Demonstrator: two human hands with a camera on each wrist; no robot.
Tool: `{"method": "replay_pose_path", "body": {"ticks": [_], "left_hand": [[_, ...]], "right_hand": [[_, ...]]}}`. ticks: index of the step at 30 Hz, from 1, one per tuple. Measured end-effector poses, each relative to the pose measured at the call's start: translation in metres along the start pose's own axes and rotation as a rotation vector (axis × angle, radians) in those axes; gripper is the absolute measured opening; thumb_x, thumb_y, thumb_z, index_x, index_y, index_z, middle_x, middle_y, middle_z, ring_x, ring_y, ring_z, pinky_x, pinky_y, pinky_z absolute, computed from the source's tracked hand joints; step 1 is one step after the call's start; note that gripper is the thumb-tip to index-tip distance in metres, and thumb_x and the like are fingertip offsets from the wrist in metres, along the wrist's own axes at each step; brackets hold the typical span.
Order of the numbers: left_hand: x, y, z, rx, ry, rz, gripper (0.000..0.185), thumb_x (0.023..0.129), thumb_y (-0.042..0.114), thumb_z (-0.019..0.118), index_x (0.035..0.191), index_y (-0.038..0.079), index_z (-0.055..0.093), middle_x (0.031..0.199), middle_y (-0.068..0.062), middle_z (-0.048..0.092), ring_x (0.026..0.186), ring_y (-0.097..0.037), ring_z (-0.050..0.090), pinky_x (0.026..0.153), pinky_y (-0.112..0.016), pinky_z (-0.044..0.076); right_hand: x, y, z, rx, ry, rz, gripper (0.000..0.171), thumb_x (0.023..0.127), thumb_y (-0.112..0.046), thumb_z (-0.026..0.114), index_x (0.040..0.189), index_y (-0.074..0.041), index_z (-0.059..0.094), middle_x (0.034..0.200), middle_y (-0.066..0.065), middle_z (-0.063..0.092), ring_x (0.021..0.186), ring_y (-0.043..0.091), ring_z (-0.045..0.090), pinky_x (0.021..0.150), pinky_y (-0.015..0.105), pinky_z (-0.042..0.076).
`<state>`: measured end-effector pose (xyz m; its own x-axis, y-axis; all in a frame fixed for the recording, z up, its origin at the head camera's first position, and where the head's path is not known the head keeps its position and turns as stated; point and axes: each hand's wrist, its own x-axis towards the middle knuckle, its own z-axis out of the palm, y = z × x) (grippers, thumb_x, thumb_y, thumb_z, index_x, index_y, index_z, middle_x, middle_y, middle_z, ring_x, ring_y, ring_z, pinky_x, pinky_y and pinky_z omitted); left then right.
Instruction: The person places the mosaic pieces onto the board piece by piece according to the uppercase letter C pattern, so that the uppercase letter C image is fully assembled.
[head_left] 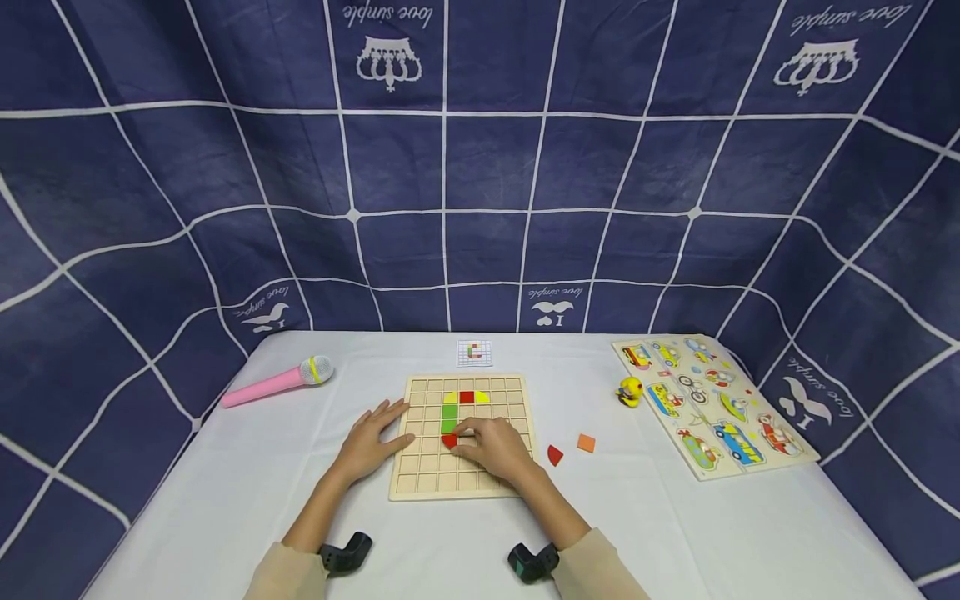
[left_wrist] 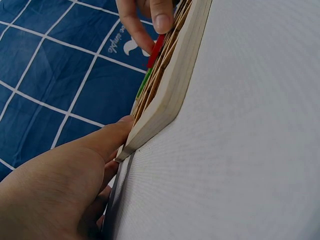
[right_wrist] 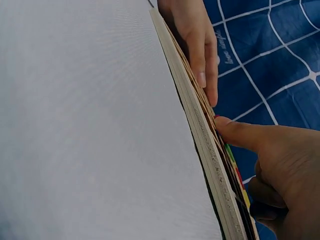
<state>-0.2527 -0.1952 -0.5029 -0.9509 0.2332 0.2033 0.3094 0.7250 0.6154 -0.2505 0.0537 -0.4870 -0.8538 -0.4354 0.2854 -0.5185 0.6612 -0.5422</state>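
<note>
From the head view we count one wooden grid board (head_left: 427, 463) mid-bench (head_left: 225, 500), holding two yellow pieces (head_left: 482, 397), one red square (head_left: 467, 397) and two green squares (head_left: 449, 418), plus one red quarter-round (head_left: 448, 441) just below the greens. Our right hand (head_left: 491, 446) has that one pinched between thumb and finger, and it's blocking some grid, so we can't tell what's underneath. Our left hand (head_left: 370, 442) is spread loosely against the board's left edge, gripping nothing. Off the board, to its right: one loose red piece (head_left: 555, 455) and one orange square (head_left: 587, 442). Around that there's one pattern card (head_left: 474, 353), one pink microphone (head_left: 273, 387), one bee toy (head_left: 629, 391) and one picture puzzle (head_left: 701, 454), with a blue curtain (head_left: 495, 162) behind. Left wrist view: our left thumb rests on the board's edge, right fingers at the red quarter-round. Right wrist view: board's nearly edge-on, pieces just slivers, both hands at it.
</note>
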Motion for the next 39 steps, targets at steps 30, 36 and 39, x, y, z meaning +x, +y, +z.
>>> {"method": "replay_pose_path", "body": {"ticks": [30,36,39], "left_hand": [[0.001,-0.001,-0.002,0.001,0.005,0.021,0.064,0.083,0.036,0.067,0.136,0.007,0.046,0.141,-0.012,0.040,0.135,-0.034,0.025,0.109,-0.052,0.011],[0.000,0.001,-0.002,-0.012,-0.007,0.008,0.064,0.083,0.035,0.068,0.136,0.007,0.046,0.142,-0.012,0.040,0.135,-0.034,0.024,0.110,-0.052,0.010],[0.000,0.001,-0.002,-0.011,-0.004,0.009,0.064,0.083,0.035,0.068,0.136,0.007,0.046,0.142,-0.011,0.040,0.135,-0.034,0.024,0.110,-0.052,0.010]], "right_hand": [[-0.004,-0.006,-0.026,0.022,0.027,-0.011,0.023,0.078,-0.031,0.074,0.099,-0.021,0.070,0.048,-0.011,0.031,0.043,0.002,0.024,0.038,0.020,0.022],[-0.017,0.002,-0.054,-0.024,0.057,-0.029,0.026,0.078,-0.035,0.073,0.100,-0.021,0.069,0.049,-0.012,0.028,0.045,0.001,0.022,0.040,0.019,0.022],[-0.027,0.013,-0.073,-0.034,0.079,-0.018,0.027,0.078,-0.034,0.073,0.101,-0.020,0.069,0.049,-0.013,0.028,0.043,0.000,0.022,0.040,0.019,0.023]]}}
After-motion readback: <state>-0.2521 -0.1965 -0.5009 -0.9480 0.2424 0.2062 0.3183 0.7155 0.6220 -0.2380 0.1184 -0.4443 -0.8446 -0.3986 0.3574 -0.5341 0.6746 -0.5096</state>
